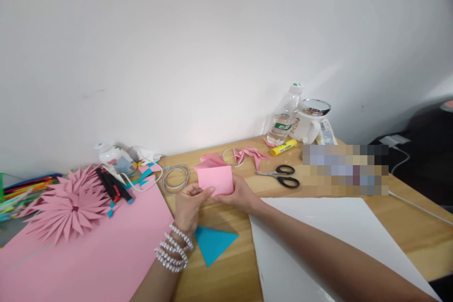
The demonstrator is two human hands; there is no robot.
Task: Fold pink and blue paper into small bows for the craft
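A pink sheet of paper is held up between both hands above the wooden table. My left hand, with pearl bracelets on its wrist, pinches the paper's lower left edge with the thumb in front. Round the lower right corner, my right hand grips the same paper, its fingers partly hidden behind it. More pink paper shows just behind the held piece; whether the two are joined I cannot tell. Below the hands lies a blue paper triangle.
Black-handled scissors, a yellow glue stick and folded pink pieces lie beyond my right hand. A water bottle and white mug stand by the wall. White board is at right; pink folded-paper flower and markers at left.
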